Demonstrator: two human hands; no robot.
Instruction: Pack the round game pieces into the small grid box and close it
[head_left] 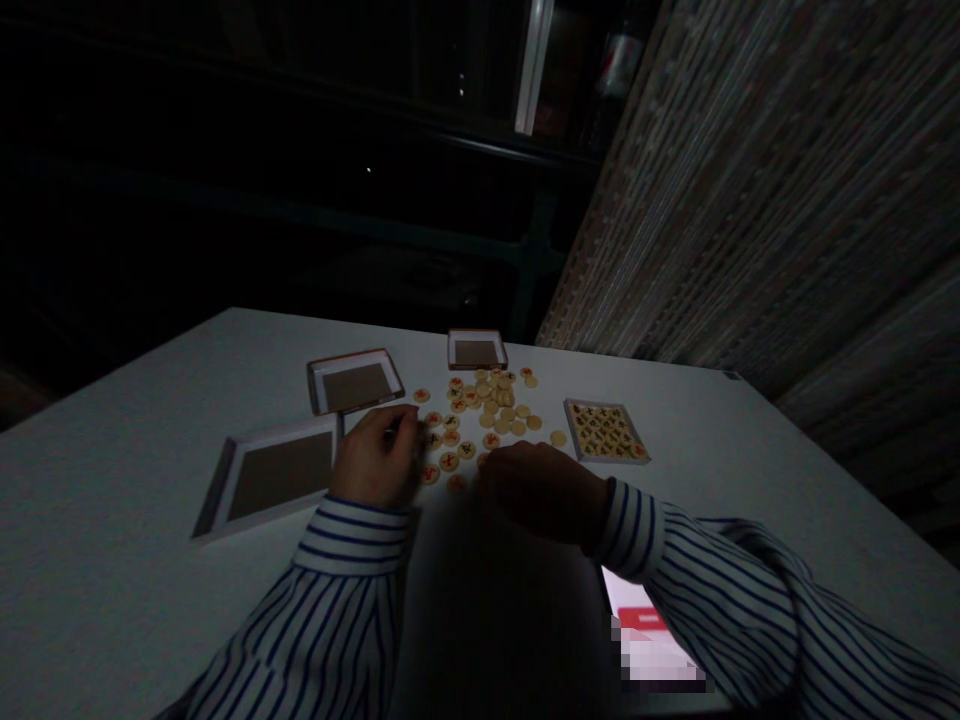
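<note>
Round wooden Chinese chess pieces (466,450) lie scattered in the middle of the white table, several with red or black characters, others blank side up. At the left edge of this spread is my left hand (379,455), its fingers curled in and the thumb against the index finger. What it holds, if anything, is hidden. My right hand (544,490) reaches in from the right, palm down and in deep shade. Its fingers are bent together beside a piece with a red mark (491,441); their tips are too dark to show a grip.
A shallow box (607,430) filled with rows of pieces lies at the right. Shallow trays stand at the left (356,385), near left (277,475) and back (478,350). A lit phone or tablet (652,635) is under my right forearm. A curtain (675,200) hangs behind the table (135,460).
</note>
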